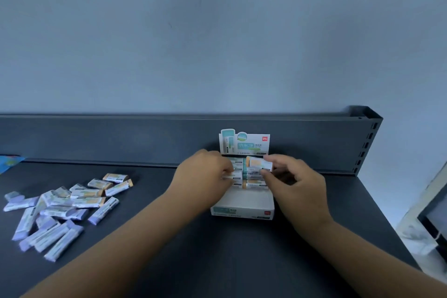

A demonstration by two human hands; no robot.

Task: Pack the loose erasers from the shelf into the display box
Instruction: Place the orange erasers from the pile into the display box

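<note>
A white display box [244,204] with an upright printed header card [244,143] stands on the dark shelf, against its back rail. Several wrapped erasers lie in rows in its rear half. My right hand [294,184] pinches an orange-ended eraser [258,163] just above the right-hand row. My left hand [205,174] reaches into the left-hand row, its fingertips pinching an eraser [233,176] there. A loose pile of wrapped erasers [63,208], purple-ended and orange-ended, lies on the shelf at the left.
The dark shelf [193,249] has a raised back rail [121,138] and ends at the right edge by a slotted upright [367,143]. A blue object [9,161] pokes in at the far left. A grey wall rises behind.
</note>
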